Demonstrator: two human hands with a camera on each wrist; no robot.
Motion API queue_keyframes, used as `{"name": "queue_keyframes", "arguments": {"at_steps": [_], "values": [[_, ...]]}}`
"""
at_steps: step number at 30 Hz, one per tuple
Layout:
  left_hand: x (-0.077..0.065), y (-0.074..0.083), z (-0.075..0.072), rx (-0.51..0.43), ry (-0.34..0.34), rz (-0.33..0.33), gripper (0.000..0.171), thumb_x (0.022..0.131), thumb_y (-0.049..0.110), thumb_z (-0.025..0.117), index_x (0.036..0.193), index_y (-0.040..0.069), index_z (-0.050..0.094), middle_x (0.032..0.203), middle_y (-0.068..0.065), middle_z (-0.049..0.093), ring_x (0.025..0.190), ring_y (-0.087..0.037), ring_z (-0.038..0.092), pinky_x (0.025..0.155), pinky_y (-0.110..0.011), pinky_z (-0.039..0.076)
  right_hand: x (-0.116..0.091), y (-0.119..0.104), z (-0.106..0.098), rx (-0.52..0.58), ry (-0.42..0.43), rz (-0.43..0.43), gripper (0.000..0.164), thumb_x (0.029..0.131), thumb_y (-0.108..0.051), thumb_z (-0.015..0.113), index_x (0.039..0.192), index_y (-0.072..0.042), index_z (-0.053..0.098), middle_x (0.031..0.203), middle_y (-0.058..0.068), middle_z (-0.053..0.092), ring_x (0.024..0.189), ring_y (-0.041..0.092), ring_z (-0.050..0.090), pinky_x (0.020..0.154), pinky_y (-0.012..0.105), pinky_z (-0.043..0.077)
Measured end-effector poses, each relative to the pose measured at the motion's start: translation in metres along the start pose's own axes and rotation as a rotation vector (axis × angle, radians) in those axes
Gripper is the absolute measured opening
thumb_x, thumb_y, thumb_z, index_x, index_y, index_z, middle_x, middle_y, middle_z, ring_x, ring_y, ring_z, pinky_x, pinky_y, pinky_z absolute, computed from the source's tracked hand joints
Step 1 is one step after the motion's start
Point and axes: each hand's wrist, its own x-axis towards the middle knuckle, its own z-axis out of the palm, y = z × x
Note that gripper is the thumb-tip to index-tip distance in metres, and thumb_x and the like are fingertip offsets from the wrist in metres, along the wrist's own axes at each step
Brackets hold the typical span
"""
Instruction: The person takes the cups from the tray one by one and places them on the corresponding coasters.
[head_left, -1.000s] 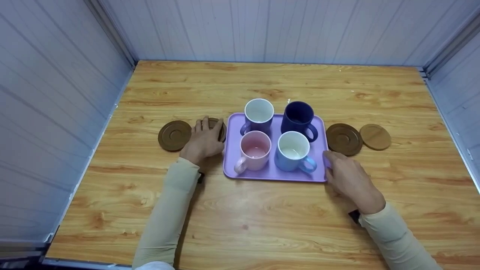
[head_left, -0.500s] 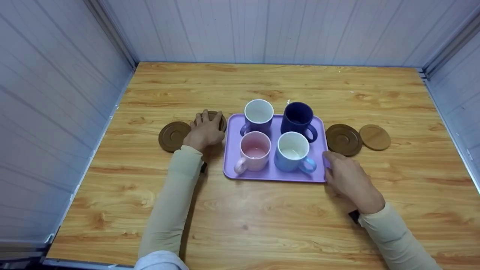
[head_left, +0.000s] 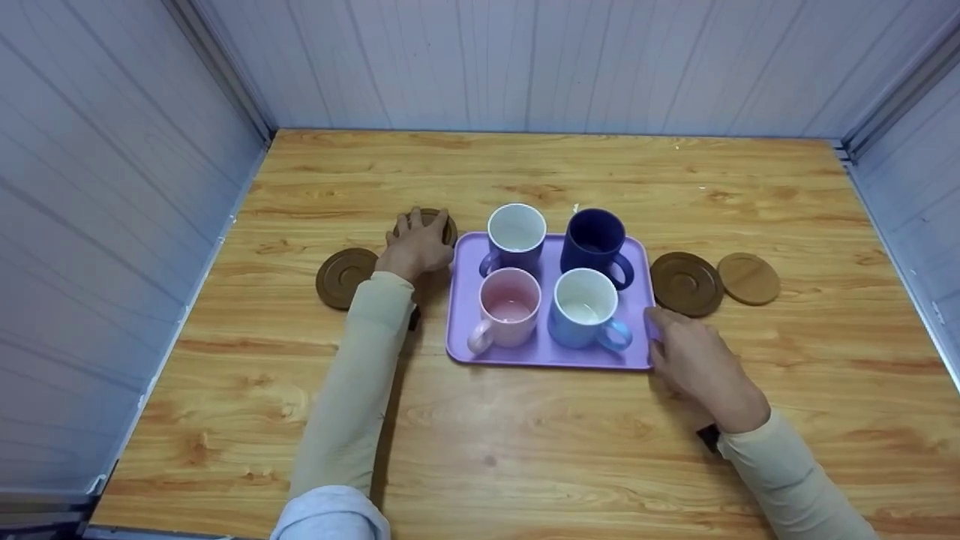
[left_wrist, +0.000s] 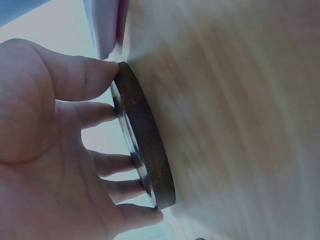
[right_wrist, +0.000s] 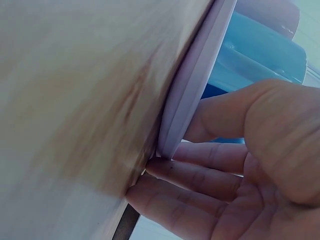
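Note:
My left hand [head_left: 420, 247] spans a brown round coaster [head_left: 451, 235] left of the tray, fingers spread over it. In the left wrist view, the thumb and little finger sit at opposite ends of the coaster's rim [left_wrist: 145, 135], close to the table. My right hand [head_left: 694, 360] holds the right edge of the lilac tray [head_left: 555, 358], near its front corner. On the tray stand a pink mug [head_left: 516, 322], a light blue mug [head_left: 574, 326], a dark blue mug [head_left: 589, 255] and a white-lined mug [head_left: 517, 259].
Another brown coaster [head_left: 345, 277] lies to the left. Right of the tray lie a brown coaster [head_left: 686, 285] and a lighter wooden disc [head_left: 750, 279]. Pale panel walls surround the wooden table [head_left: 525, 450] at the back and sides.
My left hand has slid the coaster away from me and slightly right, toward the tray's back left corner. The right hand and the tray have stayed in place.

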Motion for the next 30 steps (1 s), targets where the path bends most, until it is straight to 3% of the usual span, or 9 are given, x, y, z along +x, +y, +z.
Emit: {"name": "queue_keyframes", "arguments": {"at_steps": [9, 18, 30], "values": [[0.018, 0.004, -0.005, 0.001, 0.021, 0.019, 0.081, 0.092, 0.026, 0.045, 0.168, 0.025, 0.015, 0.171, -0.026, -0.005, 0.157, -0.047, -0.008, 0.124, -0.066, 0.004, 0.001, 0.002, -0.001, -0.001, 0.0, 0.01, 0.04, 0.091, -0.001, 0.066, 0.129, 0.011, 0.063, 0.122, 0.027, 0.069, 0.101, 0.044, 0.07, 0.087, 0.059, 0.057], [0.034, 0.009, -0.008, 0.011, 0.038, 0.034, 0.078, 0.096, 0.029, 0.048, 0.168, 0.024, 0.016, 0.17, -0.027, -0.006, 0.156, -0.048, -0.008, 0.123, -0.068, 0.004, 0.002, 0.003, -0.001, -0.011, 0.059, -0.047, 0.037, 0.086, 0.004, 0.066, 0.122, 0.011, 0.064, 0.112, 0.024, 0.071, 0.086, 0.039, 0.07, 0.075, 0.058, 0.058], [0.048, 0.018, -0.007, -0.012, 0.076, 0.054, 0.08, 0.092, 0.027, 0.049, 0.167, 0.023, 0.022, 0.17, -0.028, 0.0, 0.156, -0.05, -0.004, 0.124, -0.065, 0.007, 0.001, 0.002, 0.002, 0.0, 0.044, -0.025, 0.038, 0.088, 0.0, 0.067, 0.125, 0.011, 0.064, 0.115, 0.025, 0.071, 0.09, 0.04, 0.071, 0.08, 0.057, 0.058]]}}
